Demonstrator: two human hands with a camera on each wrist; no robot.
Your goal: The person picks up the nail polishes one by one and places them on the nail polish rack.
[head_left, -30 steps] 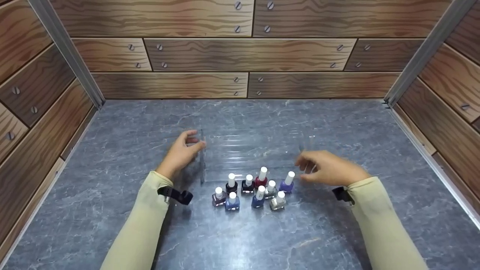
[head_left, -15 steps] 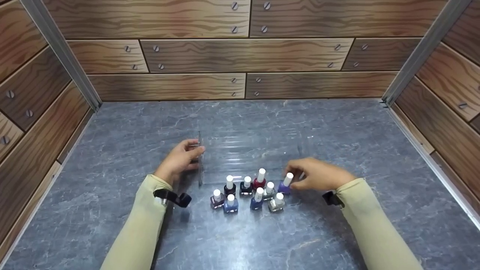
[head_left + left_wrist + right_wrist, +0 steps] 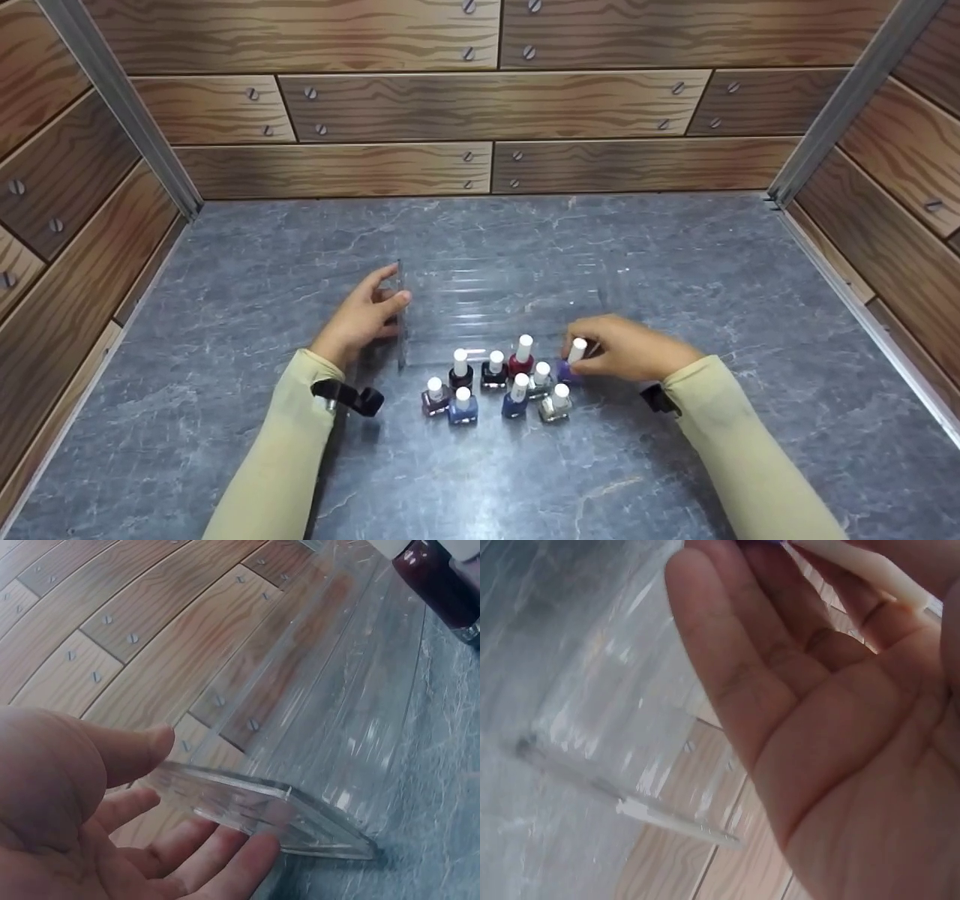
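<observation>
Several nail polish bottles with white caps stand in a cluster, among them a dark red one [image 3: 521,364], a dark blue one [image 3: 515,406] and a clear glittery one [image 3: 555,407]. At the cluster's right end my right hand [image 3: 621,349] grips a purple nail polish bottle [image 3: 576,350]; its white cap [image 3: 877,574] slants between thumb and fingers in the right wrist view. My left hand [image 3: 362,315] holds the left side panel of a clear plastic rack [image 3: 400,334], thumb at the edge and fingers spread along the outer face [image 3: 217,799].
The ridged rack lies just behind the bottles, its right panel [image 3: 630,806] seen in the right wrist view. Grey marbled tabletop [image 3: 262,240] surrounds everything. Wood-patterned walls [image 3: 390,105] enclose the back and both sides.
My right hand has moved left from beside the cluster and taken hold of the purple bottle. My left hand stays at the rack's left panel, its fingers shifting slightly.
</observation>
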